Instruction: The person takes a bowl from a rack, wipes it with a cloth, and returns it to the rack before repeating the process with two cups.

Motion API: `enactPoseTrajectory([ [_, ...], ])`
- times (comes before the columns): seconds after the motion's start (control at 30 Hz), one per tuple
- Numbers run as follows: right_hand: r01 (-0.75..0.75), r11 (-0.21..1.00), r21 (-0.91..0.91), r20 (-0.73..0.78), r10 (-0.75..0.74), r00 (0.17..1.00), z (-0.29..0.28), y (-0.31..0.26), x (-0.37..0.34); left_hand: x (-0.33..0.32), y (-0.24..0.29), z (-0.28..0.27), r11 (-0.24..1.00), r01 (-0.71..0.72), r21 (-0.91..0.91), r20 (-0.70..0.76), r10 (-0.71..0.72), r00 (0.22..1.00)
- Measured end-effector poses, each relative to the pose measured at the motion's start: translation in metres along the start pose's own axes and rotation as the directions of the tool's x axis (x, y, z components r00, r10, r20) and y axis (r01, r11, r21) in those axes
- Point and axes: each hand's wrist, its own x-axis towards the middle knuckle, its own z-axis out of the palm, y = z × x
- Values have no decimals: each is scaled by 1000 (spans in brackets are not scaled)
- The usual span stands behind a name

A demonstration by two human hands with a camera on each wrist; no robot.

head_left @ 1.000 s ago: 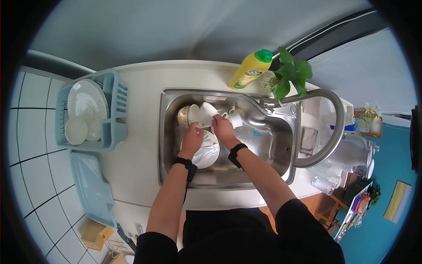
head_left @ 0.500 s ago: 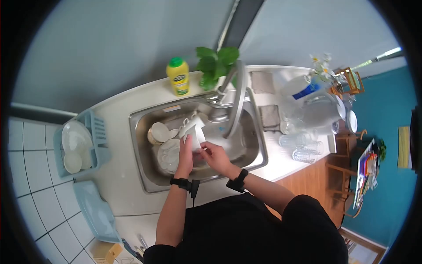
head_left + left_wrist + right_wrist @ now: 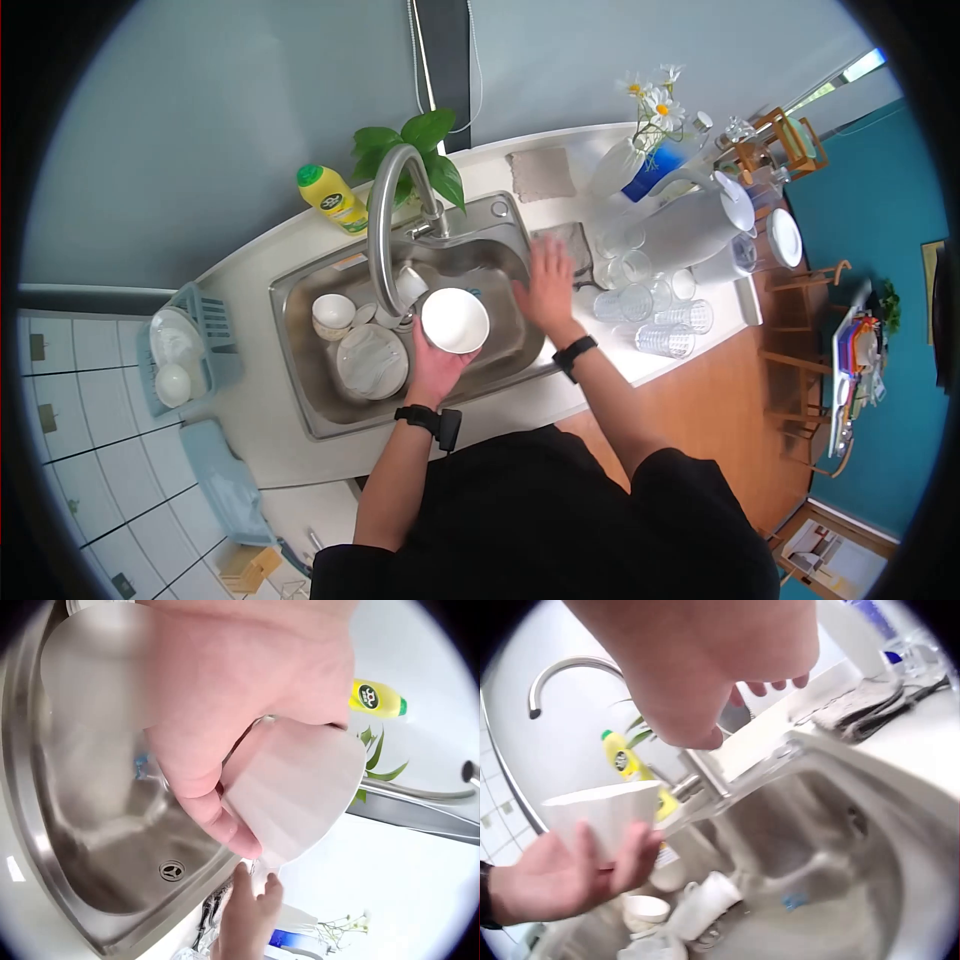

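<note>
A white bowl (image 3: 455,318) is held upright over the sink (image 3: 500,365) in my left hand (image 3: 438,374). The left wrist view shows the fingers curled round its outer wall. My right hand (image 3: 547,292) holds nothing, its fingers extended over the sink's right edge, close to a folded grey cloth (image 3: 570,248). Down in the sink, a white cup (image 3: 411,287) lies tipped near the held bowl. Stacked bowls (image 3: 333,312) and white plates (image 3: 372,360) are at its left side.
A curved faucet (image 3: 382,220) arches over the sink. Behind stand a yellow bottle (image 3: 335,200) and a green plant (image 3: 430,130). Several glasses (image 3: 665,340) and a pitcher (image 3: 690,228) are on the right counter. A blue dish rack (image 3: 220,345) holds plates at left.
Both hands lifted the white bowl from among the sink's dishes. The right hand has let go of it and moved right towards the cloth; the head view has swung right.
</note>
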Motion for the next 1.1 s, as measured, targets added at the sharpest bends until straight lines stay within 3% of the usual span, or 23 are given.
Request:
enactPoseTrajectory([
  [0.13, -131, 986, -99, 135, 144, 980, 26, 35, -2, -8, 1, 3, 996, -45, 77, 25, 43, 999],
  [0.2, -74, 997, -28, 221, 79, 972, 25, 44, -9, -11, 3, 3, 991, -46, 124, 4, 46, 999],
  [0.23, -28, 996, 90, 113, 17, 993, 23, 49, -13, -12, 2, -1, 990, -54, 129, 2, 54, 999],
  [0.27, -25, 995, 97, 108, 14, 994, 22, 53, -15, -12, 2, -6, 981, -57, 184, -16, 60, 998],
  [0.3, -11, 973, 232, 116, -16, 993, 16, 54, -15, -14, 4, -6, 970, -59, 237, -32, 68, 997],
  [0.33, 1, 932, 362, 119, -47, 992, 12, 52, -15, -17, 5, -5, 968, -66, 243, -28, 75, 997],
  [0.37, -169, 841, 514, 175, 91, 980, 9, 44, -22, -19, 5, -4, 968, -35, 249, -37, 45, 998],
  [0.4, -167, 840, 516, 170, 91, 981, -4, 27, -25, -22, 6, -3, 968, 0, 253, -48, 12, 999],
  [0.47, -229, 563, 794, 196, 119, 973, -22, -7, -39, -27, 4, -3, 971, 19, 238, -39, -10, 999],
  [0.5, 12, 596, 803, 59, -99, 993, -24, -21, -46, -29, 4, -3, 975, 30, 221, -19, -26, 999],
  [0.53, 254, 576, 777, -76, -315, 946, -26, -34, -54, -31, 4, -5, 978, 41, 205, 3, -43, 999],
  [0.6, 441, 653, 616, 137, -640, 756, -31, -55, -69, -25, 5, -18, 979, 51, 198, 42, -60, 997],
  [0.67, 451, 693, 562, 203, -645, 737, -14, -63, -87, -29, 8, -27, 982, 56, 182, 72, -71, 995],
  [0.73, 380, 703, 601, 244, -614, 750, -8, -74, -96, -34, 20, -26, 936, -42, 349, 46, 28, 999],
  [0.77, 389, 701, 598, 240, -620, 747, -5, -80, -100, -38, 23, -25, 957, -62, 282, 3, 64, 998],
  [0.83, 71, 674, 735, 402, -517, 756, -12, -103, -98, -42, 28, -28, 934, -121, 337, -14, 133, 991],
  [0.87, 82, 673, 735, 394, -522, 757, -16, -111, -94, -43, 31, -29, 904, -170, 391, -32, 199, 980],
  [0.9, -356, 597, 719, 646, -385, 659, -39, -126, -82, -45, 34, -32, 902, -180, 393, -24, 206, 978],
  [0.93, -726, 430, 537, 843, -300, 446, -52, -137, -75, -47, 36, -35, 865, -244, 438, 10, 267, 964],
  [0.97, -771, 192, 607, 780, -331, 532, -33, -140, -81, -48, 38, -37, 823, -307, 478, 47, 325, 945],
  [1.0, -765, 196, 613, 776, -332, 537, -28, -144, -81, -49, 41, -41, 821, -315, 475, 54, 330, 942],
  [1.07, -553, 261, 791, 609, -420, 673, -21, -148, -81, -51, 46, -47, 776, -395, 492, 87, 408, 909],
  [1.1, -544, 267, 796, 604, -422, 676, -23, -151, -82, -55, 52, -46, 774, -405, 487, 96, 413, 906],
])
